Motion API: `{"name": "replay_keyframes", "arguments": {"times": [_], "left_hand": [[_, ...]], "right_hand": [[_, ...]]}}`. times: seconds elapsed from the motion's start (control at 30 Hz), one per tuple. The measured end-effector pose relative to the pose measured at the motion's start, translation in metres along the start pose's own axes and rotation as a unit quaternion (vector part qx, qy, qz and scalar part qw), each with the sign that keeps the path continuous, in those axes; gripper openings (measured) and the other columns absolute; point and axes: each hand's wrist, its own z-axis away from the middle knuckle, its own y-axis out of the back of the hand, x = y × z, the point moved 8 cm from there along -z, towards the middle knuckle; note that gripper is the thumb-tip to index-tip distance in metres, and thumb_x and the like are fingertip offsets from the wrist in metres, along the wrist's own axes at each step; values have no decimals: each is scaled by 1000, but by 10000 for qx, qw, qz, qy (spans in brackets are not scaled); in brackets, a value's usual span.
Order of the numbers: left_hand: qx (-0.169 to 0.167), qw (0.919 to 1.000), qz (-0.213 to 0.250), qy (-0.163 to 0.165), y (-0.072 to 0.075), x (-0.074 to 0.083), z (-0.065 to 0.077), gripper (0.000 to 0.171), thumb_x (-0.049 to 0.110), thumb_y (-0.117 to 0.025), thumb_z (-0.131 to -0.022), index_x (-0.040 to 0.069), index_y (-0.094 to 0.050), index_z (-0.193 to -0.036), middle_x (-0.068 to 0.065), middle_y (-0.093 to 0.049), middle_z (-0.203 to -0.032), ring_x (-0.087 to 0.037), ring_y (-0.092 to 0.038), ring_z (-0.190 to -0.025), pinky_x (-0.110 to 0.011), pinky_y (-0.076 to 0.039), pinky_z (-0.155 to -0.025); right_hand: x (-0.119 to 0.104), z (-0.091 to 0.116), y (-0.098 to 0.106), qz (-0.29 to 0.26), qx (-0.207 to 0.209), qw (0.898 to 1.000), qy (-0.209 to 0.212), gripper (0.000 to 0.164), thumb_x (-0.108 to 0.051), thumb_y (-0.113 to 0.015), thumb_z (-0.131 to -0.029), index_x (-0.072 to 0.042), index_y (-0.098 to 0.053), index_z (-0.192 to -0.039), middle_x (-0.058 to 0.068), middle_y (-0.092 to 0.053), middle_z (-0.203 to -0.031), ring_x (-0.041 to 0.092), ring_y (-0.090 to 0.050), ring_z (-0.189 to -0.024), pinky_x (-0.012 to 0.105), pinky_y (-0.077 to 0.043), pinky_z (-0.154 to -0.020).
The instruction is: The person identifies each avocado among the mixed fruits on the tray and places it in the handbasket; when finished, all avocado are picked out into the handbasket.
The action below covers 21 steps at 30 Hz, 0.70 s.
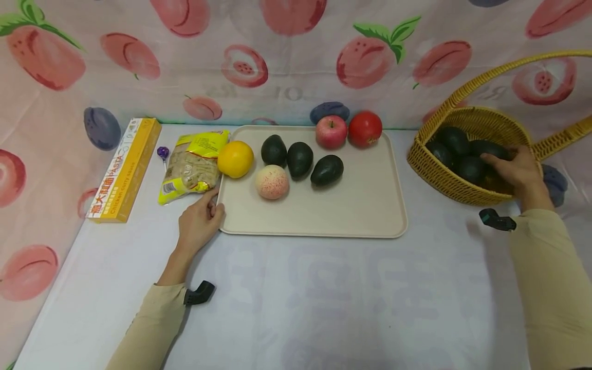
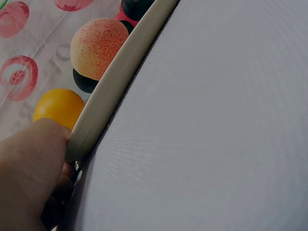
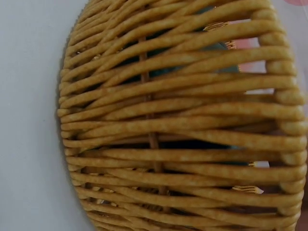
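A wicker basket with a tall handle stands at the right of the tabletop. At least four dark green avocados are heaped inside it. A beige tray lies well apart to its left, carrying three more loose avocados, a speckled peach, an apple and a round red fruit by the back edge. An orange sits at the tray's left edge, touching or nearly touching a yellow plastic bag. A lollipop and a long pasta box lie farther left.

The right hand reaches over the basket's near rim, knuckles up, with its thumb along the near side of an elongated avocado. The other fingers are partly hidden, and the right wrist view is filled by wicker, so I cannot tell whether that grip has closed. The left hand pinches the tray's left rim, thumb above and fingers below, its forearm slanting up from the lower left.

The avocado at the right hand looks smooth, dark and glossy, and lies atop the others inside the basket.
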Motion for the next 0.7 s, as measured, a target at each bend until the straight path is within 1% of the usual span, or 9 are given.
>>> {"name": "replay_keyframes", "arguments": {"times": [0.1,0.23,0.4,0.5,0.63,0.7], "left_hand": [[-13,10000,-10,27,0,0,-1,39,21,-54,-89,4,-58,-125,-4,-51,-67,-16,-41,-54,-29,-27,-49],[-40,10000,-10,64,0,0,0,39,22,-55,-89,5,-58,-124,-3,-51,-67,-17,-41,-54,-29,-27,-49],[-52,10000,-7,79,0,-1,0,39,21,-54,-89,4,-58,-124,-3,-51,-67,-16,-41,-54,-29,-28,-49],[-52,10000,-8,76,0,-1,0,38,21,-54,-89,4,-58,-123,-3,-51,-67,-16,-41,-54,-29,-27,-49],[-41,10000,-14,65,0,-1,0,39,21,-54,-89,4,-58,-124,-3,-51,-67,-16,-41,-54,-29,-27,-49],[-38,10000,-13,58,0,-1,0,39,21,-54,-89,4,-58,-124,-3,-51,-67,-16,-40,-54,-29,-27,-49]], "right_hand": [[-2,1,1,-72,31,9999,92,99,-62,-44,-85,-2,0,-150,27,-3,-154,46,-17,-133,59,-21,-109],[-5,2,3,-159,174,9995,208,95,-62,-45,-85,-9,-3,-152,22,-2,-156,44,-14,-139,57,-19,-111],[-7,4,5,-205,472,9982,296,84,-61,-45,-86,-23,-10,-152,15,-9,-158,39,-18,-142,54,-19,-112],[-9,6,6,-326,622,9970,327,76,-56,-45,-88,-27,-14,-151,12,-13,-158,34,-20,-143,50,-21,-113],[-11,8,8,-482,753,9952,399,68,-52,-45,-90,-31,-18,-149,8,-15,-158,27,-19,-144,46,-19,-115],[-13,11,9,-507,874,9936,500,65,-50,-45,-90,-32,-20,-148,3,-21,-156,24,-21,-143,43,-20,-116]]}}
